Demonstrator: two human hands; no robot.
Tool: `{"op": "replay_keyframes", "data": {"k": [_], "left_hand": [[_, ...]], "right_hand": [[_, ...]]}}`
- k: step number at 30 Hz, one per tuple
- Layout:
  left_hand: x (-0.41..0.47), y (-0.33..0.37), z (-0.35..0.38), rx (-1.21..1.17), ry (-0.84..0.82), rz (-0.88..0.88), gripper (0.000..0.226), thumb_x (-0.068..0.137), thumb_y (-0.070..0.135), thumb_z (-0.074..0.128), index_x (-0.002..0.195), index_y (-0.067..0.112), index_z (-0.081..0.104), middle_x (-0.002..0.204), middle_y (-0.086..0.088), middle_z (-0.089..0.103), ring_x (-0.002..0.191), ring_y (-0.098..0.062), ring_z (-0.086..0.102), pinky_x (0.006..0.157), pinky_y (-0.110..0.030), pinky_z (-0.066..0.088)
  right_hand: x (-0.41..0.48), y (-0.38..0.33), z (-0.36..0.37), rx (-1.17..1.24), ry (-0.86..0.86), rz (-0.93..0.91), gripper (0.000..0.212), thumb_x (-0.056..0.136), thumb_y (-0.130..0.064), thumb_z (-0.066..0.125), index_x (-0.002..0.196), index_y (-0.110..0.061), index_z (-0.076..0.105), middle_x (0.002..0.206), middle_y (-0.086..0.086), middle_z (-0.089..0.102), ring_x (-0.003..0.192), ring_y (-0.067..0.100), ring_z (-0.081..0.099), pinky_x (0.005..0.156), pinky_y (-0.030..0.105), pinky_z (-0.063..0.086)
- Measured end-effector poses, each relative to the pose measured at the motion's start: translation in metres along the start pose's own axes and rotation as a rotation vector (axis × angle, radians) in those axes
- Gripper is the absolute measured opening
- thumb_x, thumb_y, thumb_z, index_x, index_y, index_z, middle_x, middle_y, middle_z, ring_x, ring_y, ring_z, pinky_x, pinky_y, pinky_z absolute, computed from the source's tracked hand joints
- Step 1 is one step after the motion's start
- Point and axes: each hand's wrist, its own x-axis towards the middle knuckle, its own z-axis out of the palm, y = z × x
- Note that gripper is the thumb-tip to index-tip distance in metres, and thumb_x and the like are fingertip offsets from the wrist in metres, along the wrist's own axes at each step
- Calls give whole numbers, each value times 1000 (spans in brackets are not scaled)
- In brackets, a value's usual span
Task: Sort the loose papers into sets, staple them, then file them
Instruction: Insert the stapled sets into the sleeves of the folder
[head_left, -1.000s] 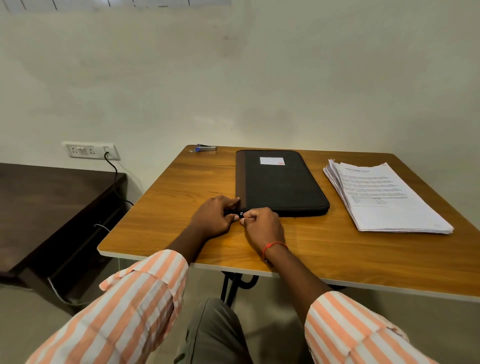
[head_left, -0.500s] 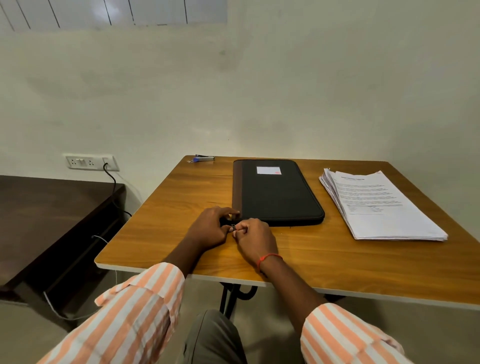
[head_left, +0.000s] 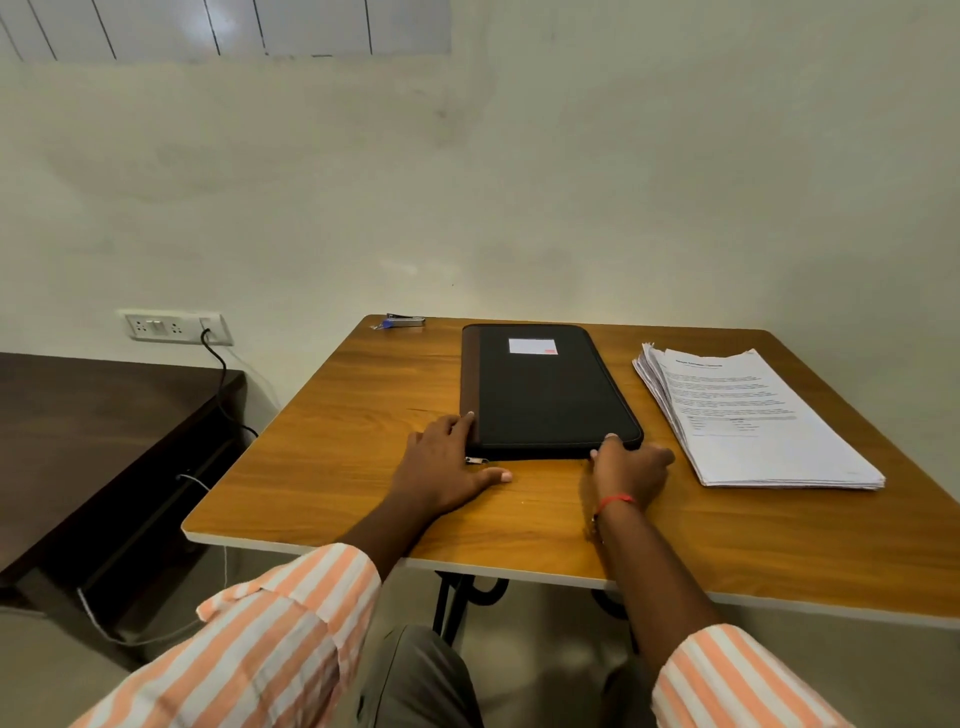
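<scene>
A black zip folder (head_left: 545, 395) with a brown spine and a white label lies shut in the middle of the wooden table (head_left: 353, 426). My left hand (head_left: 447, 462) rests flat at its near left corner, fingertips on the spine, thumb stretched out on the table. A metal zipper pull (head_left: 475, 460) lies beside that hand. My right hand (head_left: 631, 465) is at the near right corner, fingers curled against the folder's edge as if pinching a zipper slider, which is hidden. A thick stack of printed papers (head_left: 753, 415) lies to the right. A small stapler (head_left: 402, 321) sits at the far left corner.
A dark low table (head_left: 93, 415) stands to the left, below the tabletop. A wall socket (head_left: 174, 327) with a black cable (head_left: 221, 379) hanging from it is behind that table. The wall stands right behind the table's far edge.
My right hand has slid from the folder's near left corner along the near edge to the near right corner. My left hand has flattened and stays at the left corner.
</scene>
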Motion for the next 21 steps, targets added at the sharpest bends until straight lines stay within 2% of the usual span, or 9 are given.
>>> {"op": "replay_keyframes", "data": {"k": [3, 7, 10, 13, 15, 18, 19, 21], "left_hand": [[3, 11, 12, 54, 79, -72, 108, 77, 89, 48, 158, 21, 27, 156, -3, 40, 142, -23, 40, 117, -48, 32], [4, 19, 17, 64, 185, -102, 87, 89, 79, 44, 152, 20, 37, 144, -3, 52, 131, -21, 50, 109, -45, 39], [5, 21, 16, 64, 205, -109, 75, 96, 72, 40, 149, 19, 41, 140, -3, 57, 126, -21, 54, 106, -44, 42], [3, 21, 15, 77, 280, -93, 62, 99, 66, 37, 138, 19, 48, 130, -3, 63, 118, -21, 57, 99, -42, 45], [3, 22, 15, 58, 335, -67, 63, 99, 66, 37, 139, 18, 48, 129, -4, 62, 119, -20, 56, 99, -40, 47], [5, 22, 16, -181, 426, -5, 61, 103, 59, 39, 150, 19, 41, 140, -4, 58, 127, -19, 55, 103, -40, 50], [5, 22, 14, -282, 463, -13, 52, 105, 53, 40, 148, 23, 44, 137, -2, 61, 123, -18, 58, 98, -38, 53], [4, 20, 11, -434, 535, -64, 37, 107, 43, 39, 140, 29, 51, 118, 5, 69, 104, -12, 66, 77, -28, 56]], "right_hand": [[4, 0, 1, 64, -21, -1, 61, 88, -22, 75, 139, -13, 44, 133, 12, 57, 95, 27, 71, 78, 41, 63], [-6, -4, -1, 179, -87, -58, 60, 93, -21, 70, 146, -13, 42, 130, 5, 59, 94, 22, 70, 77, 32, 59], [-12, -9, 2, 317, -185, -93, 44, 98, -17, 63, 140, -9, 52, 121, 8, 66, 92, 21, 71, 67, 19, 54], [-22, -20, 5, 388, -358, -200, 35, 100, -11, 58, 135, -11, 58, 116, 10, 68, 103, 24, 69, 73, 23, 58], [-31, -30, 8, 339, -498, -298, 43, 101, -9, 54, 143, -18, 51, 118, 2, 65, 106, 15, 66, 78, 27, 59], [-40, -39, 17, 161, -766, -512, 49, 103, -10, 52, 148, -27, 46, 128, -7, 57, 109, 2, 59, 81, 25, 58], [-40, -39, 21, 83, -850, -589, 49, 103, -11, 51, 149, -28, 46, 131, -7, 56, 112, 0, 57, 86, 24, 56], [-39, -36, 29, -96, -949, -707, 45, 104, -13, 50, 146, -29, 50, 134, -5, 55, 120, 5, 54, 100, 27, 51]]}}
